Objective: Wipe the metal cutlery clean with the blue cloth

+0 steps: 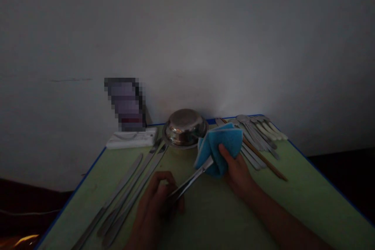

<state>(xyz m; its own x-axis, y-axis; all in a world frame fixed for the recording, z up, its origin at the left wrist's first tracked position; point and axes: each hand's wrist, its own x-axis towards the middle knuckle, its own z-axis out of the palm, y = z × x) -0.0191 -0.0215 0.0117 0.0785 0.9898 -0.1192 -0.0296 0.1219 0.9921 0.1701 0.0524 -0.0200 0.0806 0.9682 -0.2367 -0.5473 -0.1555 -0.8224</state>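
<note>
A metal utensil (191,179) is over the middle of the table (222,218), its near end in the curled left hand (158,197), its far end in a blue cloth (228,140) pinched by the right hand (238,172); wiping looks partway. Which of the three long utensils (122,183) along the left edge or the cutlery pile (254,134) by the far right corner are done cannot be told. Near the far edge a metal bowl (186,127) sits base up, anything beneath hidden.

Bowl (186,127) blocks behind; table (307,193) lies open near right.
</note>
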